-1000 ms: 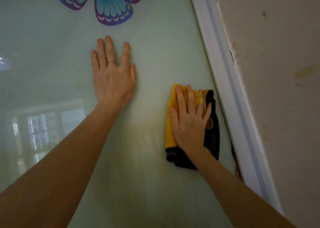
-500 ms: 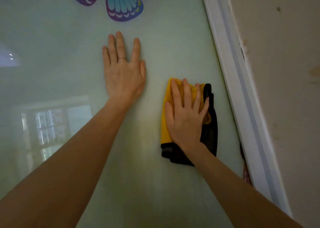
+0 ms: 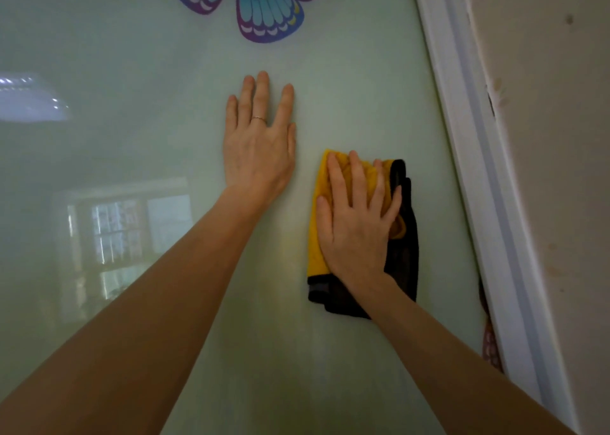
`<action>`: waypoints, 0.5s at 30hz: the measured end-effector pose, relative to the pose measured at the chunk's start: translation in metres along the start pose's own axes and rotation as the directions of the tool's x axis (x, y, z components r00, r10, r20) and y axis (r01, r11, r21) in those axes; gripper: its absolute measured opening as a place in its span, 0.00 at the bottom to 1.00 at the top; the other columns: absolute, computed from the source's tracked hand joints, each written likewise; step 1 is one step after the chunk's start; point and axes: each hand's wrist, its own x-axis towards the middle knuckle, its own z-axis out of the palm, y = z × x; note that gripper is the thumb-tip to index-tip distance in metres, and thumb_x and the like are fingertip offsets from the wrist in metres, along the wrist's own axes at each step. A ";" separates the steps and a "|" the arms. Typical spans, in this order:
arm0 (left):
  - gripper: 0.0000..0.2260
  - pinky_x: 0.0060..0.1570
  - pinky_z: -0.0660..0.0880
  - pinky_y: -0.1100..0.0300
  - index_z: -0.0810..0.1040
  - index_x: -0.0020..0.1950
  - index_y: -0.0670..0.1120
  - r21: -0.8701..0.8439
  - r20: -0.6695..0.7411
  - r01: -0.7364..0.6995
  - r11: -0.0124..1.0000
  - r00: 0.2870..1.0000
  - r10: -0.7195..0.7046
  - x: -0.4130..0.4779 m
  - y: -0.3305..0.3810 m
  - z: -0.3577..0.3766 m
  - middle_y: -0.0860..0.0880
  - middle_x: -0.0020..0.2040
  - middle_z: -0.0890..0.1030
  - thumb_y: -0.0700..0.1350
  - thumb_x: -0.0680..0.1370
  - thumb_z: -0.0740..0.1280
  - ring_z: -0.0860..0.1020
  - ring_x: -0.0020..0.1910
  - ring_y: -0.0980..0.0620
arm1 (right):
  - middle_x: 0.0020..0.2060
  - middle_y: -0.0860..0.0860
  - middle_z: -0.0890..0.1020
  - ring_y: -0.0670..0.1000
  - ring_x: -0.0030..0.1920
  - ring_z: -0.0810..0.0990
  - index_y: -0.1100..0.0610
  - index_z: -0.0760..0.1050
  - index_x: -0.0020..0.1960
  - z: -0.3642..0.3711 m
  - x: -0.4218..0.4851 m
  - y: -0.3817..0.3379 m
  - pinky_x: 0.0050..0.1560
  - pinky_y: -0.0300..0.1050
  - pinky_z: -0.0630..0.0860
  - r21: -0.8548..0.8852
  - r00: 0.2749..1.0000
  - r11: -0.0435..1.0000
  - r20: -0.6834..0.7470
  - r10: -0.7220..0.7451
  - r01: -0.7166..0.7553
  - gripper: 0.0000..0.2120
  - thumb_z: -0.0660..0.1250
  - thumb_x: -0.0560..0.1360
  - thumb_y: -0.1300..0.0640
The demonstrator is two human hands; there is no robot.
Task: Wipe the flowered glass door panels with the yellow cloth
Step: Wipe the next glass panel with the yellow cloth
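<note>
Yellow cloth (image 3: 319, 236), folded, dark part possibly a second cloth, lies on glass panel (image 3: 132, 55) below-right of butterfly sticker (image 3: 264, 5). Right hand (image 3: 356, 226) presses it, fingers straight, slightly spread. Left hand (image 3: 259, 150) flat directly below butterfly sticker, fingers straight, nearly together

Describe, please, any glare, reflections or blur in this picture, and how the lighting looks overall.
Head view: dim, even light; the glass panel mirrors a bright window at lower left and a smeared glare at the left edge. Head view: the left hand, right hand and yellow cloth are sharp; the white frame bows slightly from the wide lens.
</note>
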 end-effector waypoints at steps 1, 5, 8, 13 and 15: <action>0.28 0.78 0.48 0.43 0.60 0.81 0.47 -0.005 -0.003 -0.001 1.000 1.000 0.001 -0.002 -0.001 -0.001 0.37 0.81 0.56 0.52 0.82 0.45 0.54 0.80 0.37 | 0.79 0.53 0.65 0.63 0.79 0.60 0.48 0.63 0.81 -0.004 -0.012 -0.004 0.75 0.72 0.54 0.013 0.998 0.998 0.024 -0.058 0.058 0.27 0.54 0.83 0.45; 0.23 0.78 0.49 0.44 0.61 0.81 0.46 -0.039 0.013 -0.010 0.999 1.000 0.011 -0.010 -0.004 -0.006 0.38 0.81 0.56 0.43 0.84 0.53 0.54 0.81 0.38 | 0.80 0.53 0.64 0.63 0.80 0.58 0.48 0.63 0.80 -0.018 -0.044 -0.003 0.75 0.73 0.54 0.100 0.926 0.931 0.110 -0.362 0.352 0.27 0.55 0.83 0.44; 0.24 0.78 0.48 0.46 0.60 0.81 0.46 -0.031 0.021 -0.058 0.998 0.998 0.059 -0.020 -0.020 -0.013 0.39 0.81 0.56 0.39 0.84 0.56 0.54 0.81 0.40 | 0.79 0.51 0.65 0.61 0.80 0.60 0.46 0.64 0.80 -0.016 -0.030 0.009 0.75 0.72 0.55 0.107 0.899 0.904 0.104 -0.425 0.414 0.26 0.55 0.83 0.44; 0.23 0.76 0.54 0.43 0.66 0.79 0.44 -0.033 -0.072 -0.100 0.994 0.993 0.098 -0.030 -0.035 -0.014 0.37 0.79 0.63 0.38 0.82 0.59 0.61 0.78 0.38 | 0.78 0.52 0.68 0.63 0.79 0.62 0.48 0.66 0.80 -0.002 -0.005 -0.012 0.75 0.71 0.55 0.042 0.999 0.999 0.021 -0.032 0.031 0.25 0.55 0.83 0.46; 0.24 0.77 0.52 0.45 0.65 0.79 0.44 -0.026 -0.076 -0.087 0.996 0.994 0.084 -0.031 -0.034 -0.012 0.37 0.79 0.62 0.36 0.82 0.60 0.60 0.79 0.39 | 0.79 0.53 0.66 0.64 0.79 0.61 0.49 0.64 0.81 -0.003 -0.012 -0.029 0.75 0.72 0.54 0.046 1.000 0.999 0.025 0.001 -0.002 0.26 0.54 0.84 0.46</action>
